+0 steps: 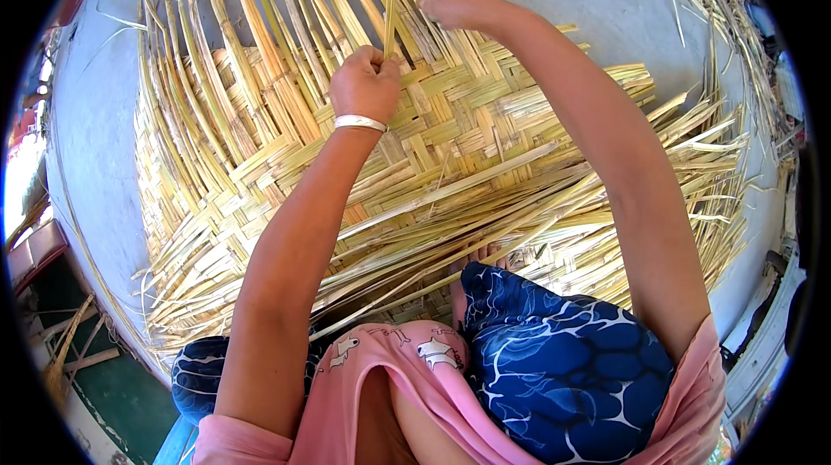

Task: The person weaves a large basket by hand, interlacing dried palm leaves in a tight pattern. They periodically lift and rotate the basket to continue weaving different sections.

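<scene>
A partly woven mat of flat, yellow-green split reed strips [415,145] lies on the grey floor in front of me. My left hand [365,84] is closed over the middle of the weave. From its grip a narrow reed strip [389,6] rises toward the far edge of the picture. To the right and farther away, my right hand [457,4] has its fingers curled down at the loose far strips. What those fingers hold, if anything, is hidden. Unwoven strip ends [247,10] fan out from the mat's far side.
A bundle of loose strips [519,196] lies across the mat's near side, close to my knees. More dry stalks [723,6] are heaped at the far right. Grey floor [95,119] shows left of the mat, and a dark green surface [117,404] lies at the lower left.
</scene>
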{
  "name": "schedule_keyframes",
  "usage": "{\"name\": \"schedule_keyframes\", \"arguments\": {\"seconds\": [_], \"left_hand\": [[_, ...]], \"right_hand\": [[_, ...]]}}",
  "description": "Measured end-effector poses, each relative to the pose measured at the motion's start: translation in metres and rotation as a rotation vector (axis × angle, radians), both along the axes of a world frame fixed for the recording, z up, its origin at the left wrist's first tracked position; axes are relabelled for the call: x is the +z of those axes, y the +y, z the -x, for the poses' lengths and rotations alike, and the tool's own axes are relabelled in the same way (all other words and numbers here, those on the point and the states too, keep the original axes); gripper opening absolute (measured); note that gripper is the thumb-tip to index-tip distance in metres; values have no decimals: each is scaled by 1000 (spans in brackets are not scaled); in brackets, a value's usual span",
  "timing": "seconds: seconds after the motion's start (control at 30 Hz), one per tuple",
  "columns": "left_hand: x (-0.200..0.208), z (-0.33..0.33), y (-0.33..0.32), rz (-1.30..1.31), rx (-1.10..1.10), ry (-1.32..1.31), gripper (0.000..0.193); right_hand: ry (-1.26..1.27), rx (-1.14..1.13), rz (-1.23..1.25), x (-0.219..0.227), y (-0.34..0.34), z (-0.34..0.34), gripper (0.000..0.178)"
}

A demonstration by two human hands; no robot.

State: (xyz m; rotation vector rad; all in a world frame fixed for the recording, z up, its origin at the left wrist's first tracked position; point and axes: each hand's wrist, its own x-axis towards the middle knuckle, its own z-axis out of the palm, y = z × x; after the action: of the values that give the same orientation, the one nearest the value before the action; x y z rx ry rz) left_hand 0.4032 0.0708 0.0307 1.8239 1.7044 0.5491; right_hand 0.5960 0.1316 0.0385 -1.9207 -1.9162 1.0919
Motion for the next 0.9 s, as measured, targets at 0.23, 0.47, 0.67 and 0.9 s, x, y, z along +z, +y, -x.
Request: {"name": "schedule_keyframes", "arguments": {"seconds": [0.23,0.47,0.67,0.9], "left_hand": [[5,4,-1,3,16,-75,24],[11,8,-3,-7,24,-126,26],[12,7,-4,-5,69,-172,24],[3,9,-1,20,141,-273,23]], "right_hand": [[-228,45,-148,-1,23,10,24],[-152,-49,100,-11,31,10,21],[399,-181,187,-11,17,-4,33],[224,-79,187,-10,9,8,54]]}}
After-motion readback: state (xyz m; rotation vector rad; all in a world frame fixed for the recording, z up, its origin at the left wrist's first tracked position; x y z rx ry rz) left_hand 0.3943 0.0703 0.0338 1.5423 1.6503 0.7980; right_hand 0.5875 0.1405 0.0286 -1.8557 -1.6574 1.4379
